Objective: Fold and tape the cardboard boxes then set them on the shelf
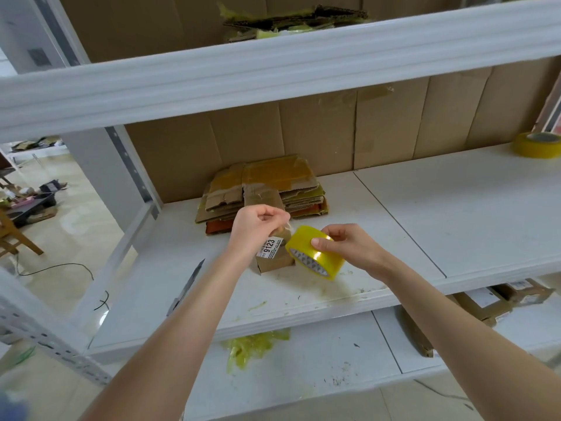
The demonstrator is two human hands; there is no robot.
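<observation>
A small folded cardboard box (274, 256) with a white label reading 9123 stands on the white middle shelf (394, 226). My right hand (346, 244) grips a yellow tape roll (315, 253) just right of the box. My left hand (258, 223) hovers over the box top and pinches the clear free end of the tape, drawn from the roll. Behind the box lies a stack of flattened cardboard boxes (267, 189) with old yellow tape on them.
A utility knife (186, 287) lies on the shelf by my left forearm. A second yellow tape roll (535, 144) sits at the far right. Crumpled tape scraps (252, 344) and taped boxes (491, 302) lie on the lower shelf. Torn cardboard (291, 22) rests on the upper shelf.
</observation>
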